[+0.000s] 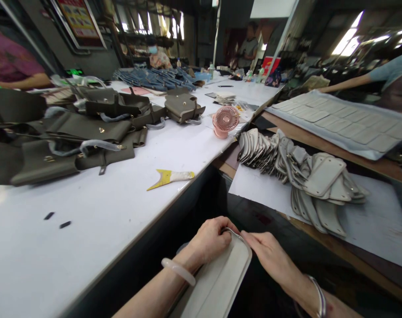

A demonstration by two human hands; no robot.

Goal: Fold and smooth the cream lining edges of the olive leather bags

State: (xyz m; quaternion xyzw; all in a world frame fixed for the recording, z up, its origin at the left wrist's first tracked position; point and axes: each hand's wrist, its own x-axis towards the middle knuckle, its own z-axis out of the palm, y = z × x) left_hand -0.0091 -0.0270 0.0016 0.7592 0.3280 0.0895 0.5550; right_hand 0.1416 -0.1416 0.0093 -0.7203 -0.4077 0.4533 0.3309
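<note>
A pale grey leather bag piece (221, 282) with a rounded, stitched-looking edge lies below my hands at the bottom of the view. My left hand (212, 238) curls over its upper end, fingers closed on the edge. At the corner, my right hand (265, 251) pinches the rim between thumb and fingers; the fingertips are partly hidden. Both hands meet close together at this end. The lower part of the piece runs out of the frame.
Dark olive handbags (88, 128) fill the left of the white table (98, 238). A yellow forked tool (169, 177) and a pink fan (225, 121) stand near its edge. Grey leather pieces (327, 176) are heaped right. Flat panels (347, 117) lie behind, near a person's arm (350, 81).
</note>
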